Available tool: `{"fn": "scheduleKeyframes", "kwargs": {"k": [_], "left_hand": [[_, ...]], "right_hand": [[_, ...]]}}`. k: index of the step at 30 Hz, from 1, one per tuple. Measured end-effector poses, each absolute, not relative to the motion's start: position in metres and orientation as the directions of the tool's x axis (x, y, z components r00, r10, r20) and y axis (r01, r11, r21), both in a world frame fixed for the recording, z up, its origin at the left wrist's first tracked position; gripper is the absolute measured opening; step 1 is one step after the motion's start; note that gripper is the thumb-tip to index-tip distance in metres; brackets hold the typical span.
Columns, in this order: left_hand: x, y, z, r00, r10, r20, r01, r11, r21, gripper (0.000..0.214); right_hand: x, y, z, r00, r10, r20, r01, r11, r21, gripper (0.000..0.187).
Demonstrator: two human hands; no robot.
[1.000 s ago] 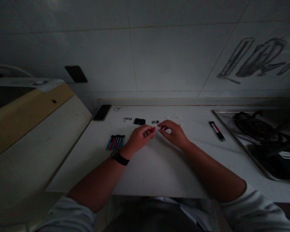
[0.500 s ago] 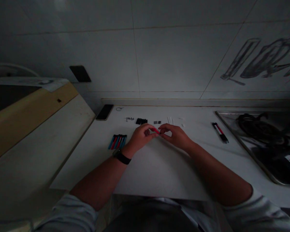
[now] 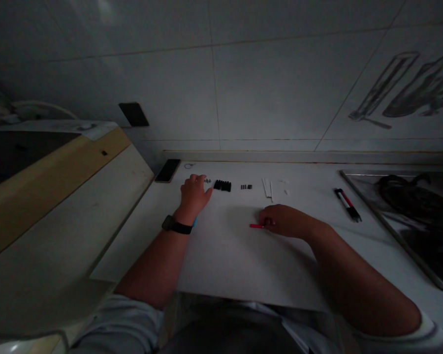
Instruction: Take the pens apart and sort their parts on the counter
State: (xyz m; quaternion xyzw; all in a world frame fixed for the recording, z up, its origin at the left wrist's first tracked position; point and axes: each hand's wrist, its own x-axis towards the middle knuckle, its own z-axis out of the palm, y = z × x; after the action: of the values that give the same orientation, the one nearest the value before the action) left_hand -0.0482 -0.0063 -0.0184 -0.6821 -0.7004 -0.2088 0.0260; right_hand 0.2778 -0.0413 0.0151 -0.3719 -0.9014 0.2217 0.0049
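Note:
My right hand [image 3: 283, 220] is closed on a red pen barrel [image 3: 256, 226], which points left just above or on the white worktop; its fingertips are mostly hidden under the hand. At the back left, my left hand [image 3: 194, 194] is over a group of small silver metal pieces [image 3: 207, 181], thumb apart from the fingers. Whether it touches a piece is hidden. Right beside its thumb lies a row of short black parts [image 3: 222, 185]. A bit of a blue barrel [image 3: 195, 222] shows behind the left wrist.
Tiny dark springs or pieces [image 3: 246, 187], thin white tubes [image 3: 268, 189] and small clear bits [image 3: 286, 191] lie along the back. A red, white and black pen [image 3: 347, 204] rests near the gas stove [image 3: 406, 216]. A phone [image 3: 168, 170] lies at the back left.
My hands have separated. The left let go of the red barrel and moved left and back to the metal pieces; the right drew nearer and rightward with the barrel. The view shifted slightly.

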Motion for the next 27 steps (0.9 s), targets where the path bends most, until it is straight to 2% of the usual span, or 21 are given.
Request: {"fn": "scheduleKeyframes", "kwargs": {"k": [3,7,11,15,18,22,24,27], "left_hand": [[-0.059,-0.002,-0.023,-0.127,0.965,0.230,0.981,0.087,0.175,0.051],[-0.064,0.000,-0.027,-0.141,0.976,0.163,0.982,0.117,0.149,0.051],[-0.065,0.001,-0.030,-0.138,0.975,0.176,0.984,0.115,0.136,0.046],[-0.068,0.001,-0.031,-0.107,0.971,0.213,0.991,0.085,0.106,0.027],[-0.064,0.001,-0.028,-0.053,0.972,0.228,0.985,0.014,0.169,0.018],[-0.048,-0.002,-0.022,0.068,0.951,0.303,0.909,-0.184,0.375,0.010],[-0.040,-0.005,-0.019,0.112,0.932,0.344,0.862,-0.263,0.433,0.009],[-0.032,-0.008,-0.018,0.134,0.914,0.382,0.835,-0.312,0.454,0.008]], "right_hand": [[0.277,-0.041,0.014,-0.720,0.678,-0.149,0.667,0.617,-0.417,0.023],[0.281,-0.039,0.015,-0.727,0.672,-0.144,0.652,0.609,-0.451,0.009],[0.284,-0.034,0.010,-0.684,0.728,-0.049,0.670,0.601,-0.437,0.023],[0.283,-0.025,-0.001,-0.621,0.781,0.067,0.701,0.592,-0.396,0.023],[0.280,-0.018,-0.006,-0.597,0.787,0.155,0.706,0.607,-0.366,0.021],[0.267,-0.007,-0.011,-0.574,0.779,0.251,0.715,0.627,-0.311,0.026],[0.255,0.001,-0.013,-0.583,0.770,0.260,0.728,0.637,-0.252,0.030],[0.232,0.016,-0.016,-0.630,0.741,0.232,0.726,0.669,-0.162,0.037]]}}
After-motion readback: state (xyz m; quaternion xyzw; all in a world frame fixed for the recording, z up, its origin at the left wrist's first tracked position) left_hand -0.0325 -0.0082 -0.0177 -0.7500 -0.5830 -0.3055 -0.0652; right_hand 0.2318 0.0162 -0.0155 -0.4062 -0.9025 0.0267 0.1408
